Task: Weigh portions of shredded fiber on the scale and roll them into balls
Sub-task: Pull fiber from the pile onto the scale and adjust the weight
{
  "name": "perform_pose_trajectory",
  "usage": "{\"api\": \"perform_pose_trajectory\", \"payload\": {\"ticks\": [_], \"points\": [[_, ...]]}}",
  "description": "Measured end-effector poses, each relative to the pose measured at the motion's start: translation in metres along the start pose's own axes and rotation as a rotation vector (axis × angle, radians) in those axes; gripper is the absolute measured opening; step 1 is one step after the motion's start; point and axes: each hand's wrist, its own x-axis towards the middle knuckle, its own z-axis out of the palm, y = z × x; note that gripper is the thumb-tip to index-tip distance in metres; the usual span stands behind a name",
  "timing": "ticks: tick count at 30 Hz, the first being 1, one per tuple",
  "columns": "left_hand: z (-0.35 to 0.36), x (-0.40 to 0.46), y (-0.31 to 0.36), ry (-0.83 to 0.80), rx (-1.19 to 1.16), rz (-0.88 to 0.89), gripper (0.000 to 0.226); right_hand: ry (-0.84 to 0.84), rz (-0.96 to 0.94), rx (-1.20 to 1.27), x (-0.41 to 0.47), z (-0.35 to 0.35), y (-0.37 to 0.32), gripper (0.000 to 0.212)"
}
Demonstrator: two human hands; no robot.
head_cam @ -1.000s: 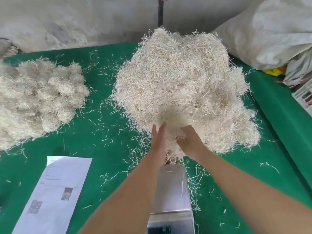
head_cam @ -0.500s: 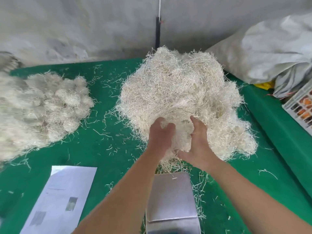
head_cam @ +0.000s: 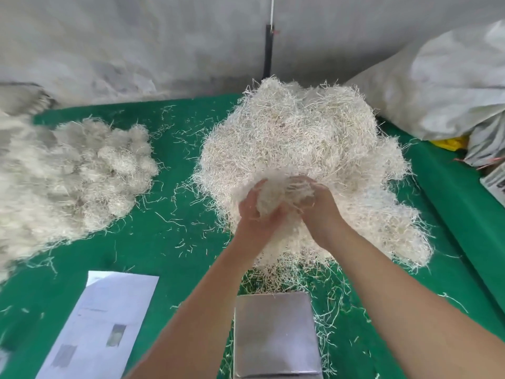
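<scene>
Pale shredded fiber (head_cam: 300, 149) heaped on green cloth; steel scale (head_cam: 274, 335) bare, just before it

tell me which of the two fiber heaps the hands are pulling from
The big loose heap in the middle, behind the scale. Left hand and right hand grip a tuft at its front edge; the left pile of balls lies untouched.

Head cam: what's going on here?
A person is pulling a portion of shredded fiber off the big loose pile on the green table. The left hand and the right hand both grip the clump, held above the pile's near edge. The scale in front of them has nothing on its platform, so this portion is not yet weighed. A heap of rolled balls sits to the left, with a printed sheet nearby.
</scene>
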Motion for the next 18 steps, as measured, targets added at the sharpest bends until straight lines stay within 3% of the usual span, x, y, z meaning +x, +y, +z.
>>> {"api": "perform_pose_trajectory", "payload": {"ticks": [2, 4, 7, 9, 11, 13, 14, 15, 18], "points": [[0.009, 0.001, -0.01, -0.114, -0.375, -0.133, 0.089, -0.065, 0.029, 0.176, 0.001, 0.008, -0.014, 0.039], [0.013, 0.004, -0.014, -0.145, -0.587, -0.148, 0.087, -0.144, 0.009, 0.12, -0.001, 0.008, -0.016, 0.04], [0.012, 0.014, -0.015, 0.052, -0.449, -0.058, 0.051, -0.306, -0.075, -0.184, -0.001, -0.017, -0.017, 0.055], [0.005, 0.02, -0.015, 0.19, -0.426, -0.118, 0.039, -0.286, -0.122, -0.37, -0.002, -0.044, -0.017, 0.078], [-0.005, 0.022, -0.013, 0.222, -0.496, -0.25, 0.039, -0.227, -0.178, -0.636, -0.002, -0.06, -0.008, 0.1], [-0.012, 0.02, -0.008, 0.092, -0.594, -0.302, 0.056, -0.248, -0.175, -0.923, 0.002, -0.062, 0.013, 0.114], [-0.011, 0.018, -0.005, 0.033, -0.628, -0.296, 0.069, -0.273, -0.129, -1.011, 0.007, -0.059, 0.024, 0.108], [-0.011, 0.017, -0.005, -0.008, -0.647, -0.283, 0.078, -0.286, -0.066, -1.028, 0.009, -0.054, 0.031, 0.088], [-0.018, 0.016, -0.004, -0.076, -0.636, -0.211, 0.065, -0.258, 0.003, -0.961, 0.018, -0.049, 0.037, 0.02]]}}
